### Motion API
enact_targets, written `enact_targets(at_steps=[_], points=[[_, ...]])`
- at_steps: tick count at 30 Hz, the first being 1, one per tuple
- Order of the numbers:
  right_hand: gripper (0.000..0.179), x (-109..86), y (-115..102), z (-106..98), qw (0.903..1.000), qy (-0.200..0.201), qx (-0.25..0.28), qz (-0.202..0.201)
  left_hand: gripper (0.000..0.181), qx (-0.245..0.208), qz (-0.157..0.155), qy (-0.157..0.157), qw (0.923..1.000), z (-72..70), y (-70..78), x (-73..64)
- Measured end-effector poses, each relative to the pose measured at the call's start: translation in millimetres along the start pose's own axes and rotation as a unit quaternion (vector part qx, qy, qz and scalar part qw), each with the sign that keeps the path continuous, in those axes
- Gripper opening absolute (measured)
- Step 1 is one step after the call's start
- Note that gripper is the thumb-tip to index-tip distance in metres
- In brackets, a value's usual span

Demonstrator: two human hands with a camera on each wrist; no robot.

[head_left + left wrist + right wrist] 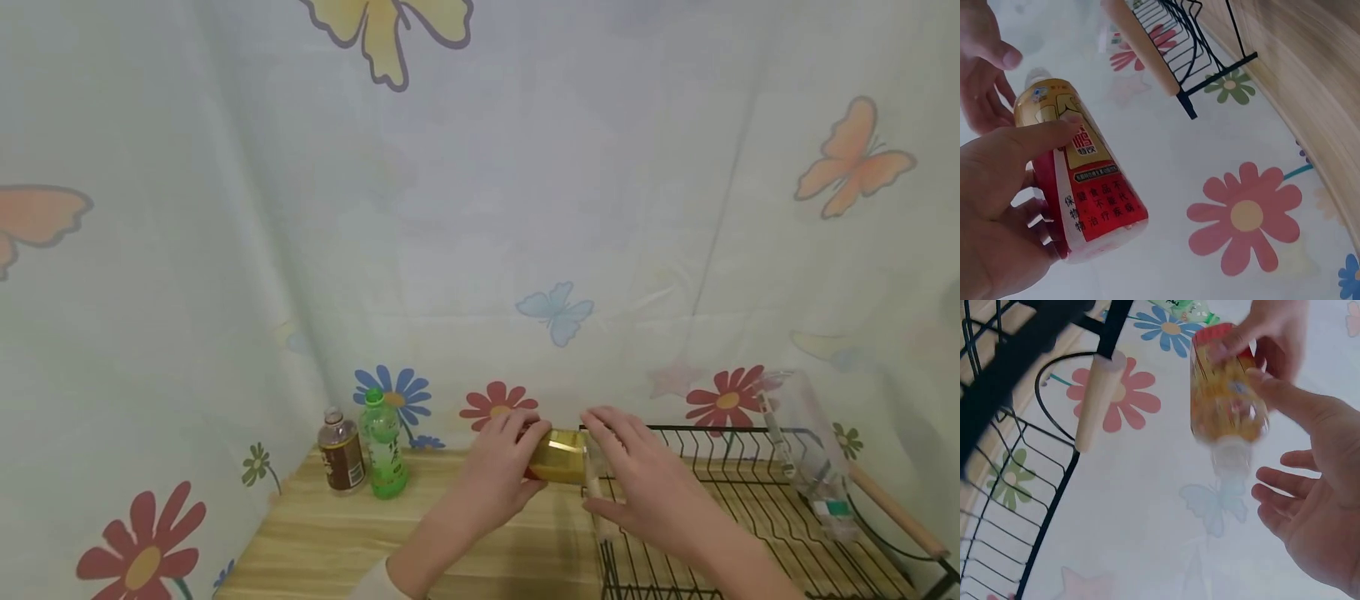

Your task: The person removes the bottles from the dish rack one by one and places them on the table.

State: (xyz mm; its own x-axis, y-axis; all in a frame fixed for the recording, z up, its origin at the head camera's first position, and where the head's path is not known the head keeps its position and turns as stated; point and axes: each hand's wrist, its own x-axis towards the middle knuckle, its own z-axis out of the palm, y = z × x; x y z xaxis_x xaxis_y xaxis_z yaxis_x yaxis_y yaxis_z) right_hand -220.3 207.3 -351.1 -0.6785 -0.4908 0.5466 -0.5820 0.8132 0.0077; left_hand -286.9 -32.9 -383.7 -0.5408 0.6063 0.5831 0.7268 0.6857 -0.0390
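My left hand (498, 467) grips a plastic bottle (562, 457) with a gold and red label, tilted on its side above the table. In the left wrist view, the thumb lies across the label of this bottle (1100, 181), and the fingers curl behind it. Close to the neck end is my right hand (652, 483), its fingers spread apart and not closed round anything. The right wrist view has the right thumb (1297, 403) near the side of the bottle (1210, 394); whether they touch I cannot tell. The neck of the bottle looks clear and blurred there.
A black wire rack (705, 482) with a wooden handle (900, 510) stands at the right. Inside it leans a clear plastic bottle (813, 450). A brown-labelled bottle (342, 458) and a green bottle (386, 454) stand at the table's back left, before a patterned curtain (480, 208).
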Motion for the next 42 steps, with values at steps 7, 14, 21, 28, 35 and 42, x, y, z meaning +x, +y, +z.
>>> enact_targets(at_steps=[7,14,21,28,35,42], points=[[0.108,-3.5,2.6,-29.9,0.9977,-0.026,0.058,0.023,0.077,-0.061,-0.05,-0.004,0.9969,-9.4,-18.8,-10.7],[0.111,-11.5,13.1,-60.4,0.9978,-0.009,0.054,0.038,0.072,-0.203,-0.127,0.043,0.9701,-13.2,-48.1,-20.8],[0.115,-25.0,37.2,-71.5,0.9974,0.044,0.038,0.041,0.072,-0.304,-0.176,0.086,0.9324,-10.4,-74.4,-30.3],[0.121,-40.3,61.5,-74.1,0.9929,0.088,0.041,0.069,0.073,-0.376,-0.242,0.105,0.8882,3.6,-89.5,-41.3],[0.11,-54.5,87.7,-71.2,0.9868,0.106,0.06,0.107,0.073,-0.396,-0.302,0.121,0.8584,22.6,-105.0,-52.2],[0.112,-69.5,114.8,-62.9,0.977,0.125,0.073,0.156,0.076,-0.394,-0.358,0.142,0.8345,43.7,-110.4,-61.5]])
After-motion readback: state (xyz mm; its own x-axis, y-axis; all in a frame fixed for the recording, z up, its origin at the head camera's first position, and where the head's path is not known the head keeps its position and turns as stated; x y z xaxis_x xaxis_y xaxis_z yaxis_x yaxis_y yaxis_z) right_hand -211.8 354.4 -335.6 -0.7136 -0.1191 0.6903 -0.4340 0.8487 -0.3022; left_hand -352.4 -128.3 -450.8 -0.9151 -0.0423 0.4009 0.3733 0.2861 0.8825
